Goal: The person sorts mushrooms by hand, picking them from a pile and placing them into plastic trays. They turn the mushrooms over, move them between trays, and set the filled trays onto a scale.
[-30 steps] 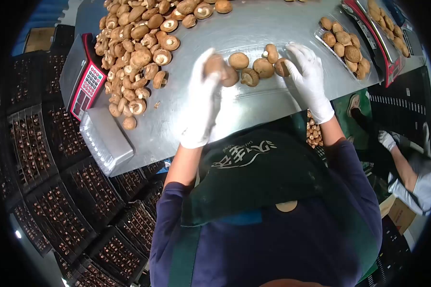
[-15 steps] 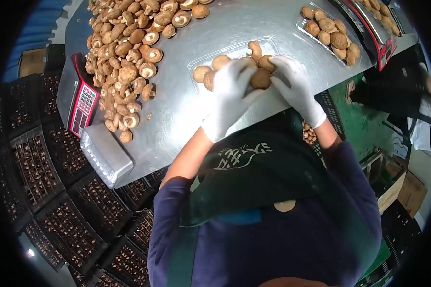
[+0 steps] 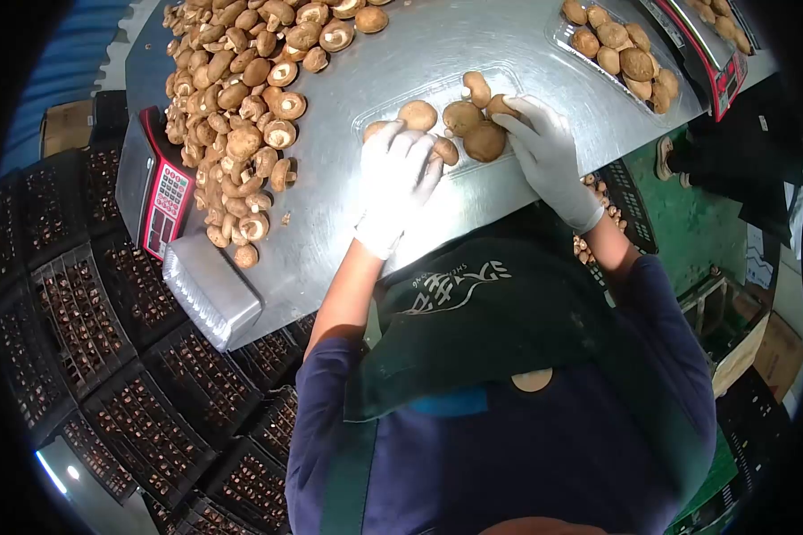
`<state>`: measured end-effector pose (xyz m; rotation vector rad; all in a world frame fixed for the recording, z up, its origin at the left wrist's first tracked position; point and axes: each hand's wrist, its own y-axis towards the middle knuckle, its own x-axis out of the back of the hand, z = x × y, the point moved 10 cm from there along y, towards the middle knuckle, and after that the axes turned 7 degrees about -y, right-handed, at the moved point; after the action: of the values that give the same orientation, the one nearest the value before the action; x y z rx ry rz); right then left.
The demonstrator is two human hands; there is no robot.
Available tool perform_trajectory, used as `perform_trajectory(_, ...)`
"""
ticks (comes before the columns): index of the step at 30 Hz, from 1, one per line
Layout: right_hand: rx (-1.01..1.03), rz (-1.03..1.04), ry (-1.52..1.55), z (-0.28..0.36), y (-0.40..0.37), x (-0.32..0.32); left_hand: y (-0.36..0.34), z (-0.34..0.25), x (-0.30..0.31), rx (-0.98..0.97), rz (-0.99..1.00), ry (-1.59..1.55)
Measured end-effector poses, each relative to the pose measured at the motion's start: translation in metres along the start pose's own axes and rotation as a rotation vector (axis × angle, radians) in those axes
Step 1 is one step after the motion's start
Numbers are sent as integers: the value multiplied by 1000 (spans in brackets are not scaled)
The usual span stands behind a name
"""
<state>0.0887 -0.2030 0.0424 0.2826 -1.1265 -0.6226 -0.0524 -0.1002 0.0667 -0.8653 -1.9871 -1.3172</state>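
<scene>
Both my hands wear white gloves over a clear plastic tray (image 3: 359, 119) on the metal table. My left hand (image 3: 395, 178) is at the tray's left side, its fingers curled, with a small brown mushroom (image 3: 445, 151) held at the thumb and fingertips. Another mushroom is partly hidden behind that hand. At the tray's right end, my right hand (image 3: 544, 160) grips the edge of a mushroom (image 3: 501, 108) between thumb and fingers. Between the hands lie a large dark-capped mushroom (image 3: 484, 141), a lighter one (image 3: 462, 118) and one with its stem showing (image 3: 476, 88).
A big mushroom heap (image 3: 241, 107) covers the table's left side, beside a red scale (image 3: 165, 196) and stacked clear trays (image 3: 212, 290). A filled tray (image 3: 633, 62) sits right, near another scale (image 3: 727, 85). Black crates (image 3: 80, 312) of mushrooms stand lower left. A person's foot (image 3: 665, 159) shows right.
My left hand has moved left and down, away from the middle mushrooms, uncovering more of them. A small mushroom now shows at its fingertips. My right hand has shifted slightly, staying by the right-hand mushroom.
</scene>
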Motion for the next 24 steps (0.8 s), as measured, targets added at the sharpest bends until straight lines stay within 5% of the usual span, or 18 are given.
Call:
perform_trajectory(6, -6, 69, 69, 15, 5, 4, 1, -13, -9, -85, 131, -154)
perform_trajectory(10, 20, 95, 43, 17, 2, -5, -2, -14, -5, -110, 48, -54)
perform_trajectory(12, 10, 115, 48, 17, -1, -8, -6, -9, -25, -46, 251, -113)
perform_trajectory(20, -50, 43, 9, 22, 13, -6, -21, -24, -2, -86, 210, -60)
perform_trajectory(24, 38, 176, -80, 33, 23, -31, -28, -21, -6, -68, 151, -19)
